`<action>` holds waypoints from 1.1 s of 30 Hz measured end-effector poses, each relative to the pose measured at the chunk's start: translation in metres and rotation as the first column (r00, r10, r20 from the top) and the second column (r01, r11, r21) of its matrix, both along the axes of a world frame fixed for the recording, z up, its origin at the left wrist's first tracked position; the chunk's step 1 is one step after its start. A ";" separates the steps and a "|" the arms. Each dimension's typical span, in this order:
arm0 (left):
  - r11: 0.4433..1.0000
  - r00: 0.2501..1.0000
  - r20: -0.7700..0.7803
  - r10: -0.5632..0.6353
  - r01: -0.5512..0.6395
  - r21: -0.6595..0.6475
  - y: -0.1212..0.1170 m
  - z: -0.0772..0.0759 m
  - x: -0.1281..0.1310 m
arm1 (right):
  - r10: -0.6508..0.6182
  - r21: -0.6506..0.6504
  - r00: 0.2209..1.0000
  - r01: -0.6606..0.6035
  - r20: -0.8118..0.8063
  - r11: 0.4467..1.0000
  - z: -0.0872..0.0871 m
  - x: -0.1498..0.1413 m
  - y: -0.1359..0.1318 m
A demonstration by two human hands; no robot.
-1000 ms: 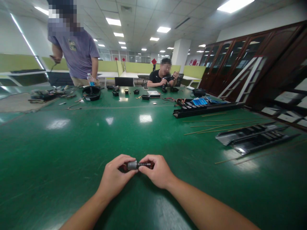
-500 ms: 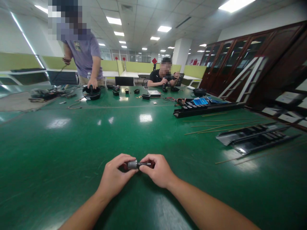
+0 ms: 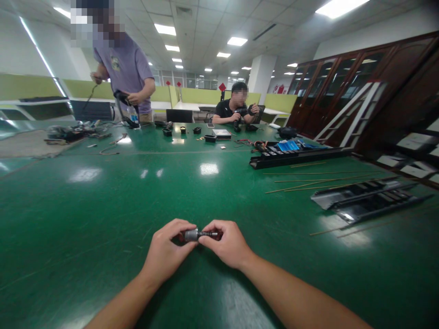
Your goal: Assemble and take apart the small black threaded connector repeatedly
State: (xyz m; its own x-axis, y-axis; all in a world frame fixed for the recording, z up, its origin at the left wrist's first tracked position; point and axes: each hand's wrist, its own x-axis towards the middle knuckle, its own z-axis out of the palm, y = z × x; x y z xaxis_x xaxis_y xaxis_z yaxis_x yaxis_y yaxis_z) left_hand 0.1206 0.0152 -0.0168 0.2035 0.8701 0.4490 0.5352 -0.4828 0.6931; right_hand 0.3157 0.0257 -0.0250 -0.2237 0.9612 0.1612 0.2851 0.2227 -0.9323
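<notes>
Low over the green table (image 3: pixel 137 196), a small grey metal cylinder with a thin dark shaft (image 3: pixel 192 235) lies sideways between my two hands. My left hand (image 3: pixel 166 246) pinches the cylinder end between thumb and fingers. On the other side, my right hand (image 3: pixel 224 242) closes thumb and fingers around the shaft, whose bright tip points right. Brownish-red patches show behind the part at both ends; I cannot tell what they are.
Thin brass-coloured rods (image 3: pixel 308 184) and black metal rails (image 3: pixel 366 196) lie on the right. A long black channel (image 3: pixel 298 157) is behind them. Several small black boxes (image 3: pixel 167 132) stand farther back. One person (image 3: pixel 128 68) stands far left; another (image 3: pixel 226 109) sits opposite, holding a black tool.
The standing person has lifted a black object off the table. The seated person's hands have shifted slightly. My hands keep nearly the same hold on the cylinder and shaft.
</notes>
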 end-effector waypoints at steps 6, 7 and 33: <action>1.000 1.000 -0.001 0.009 -0.009 -0.010 0.001 -0.002 -0.001 | -0.011 -0.027 1.000 0.010 -0.017 1.000 -0.006 0.000 0.002; 1.000 1.000 0.000 0.012 -0.012 -0.012 0.001 -0.002 -0.001 | -0.010 -0.028 1.000 0.010 -0.020 1.000 -0.007 0.000 0.002; 0.996 0.998 0.052 0.031 -0.027 -0.082 0.003 -0.005 -0.002 | -0.013 -0.035 0.998 0.011 -0.063 0.999 -0.003 0.003 0.002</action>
State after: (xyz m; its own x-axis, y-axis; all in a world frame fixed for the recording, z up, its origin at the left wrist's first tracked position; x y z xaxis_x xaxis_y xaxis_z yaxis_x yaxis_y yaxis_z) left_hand 0.1189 0.0184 -0.0216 0.1555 0.9091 0.3865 0.5094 -0.4090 0.7571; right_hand 0.3186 0.0281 -0.0278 -0.2023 0.9690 0.1415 0.2275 0.1870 -0.9557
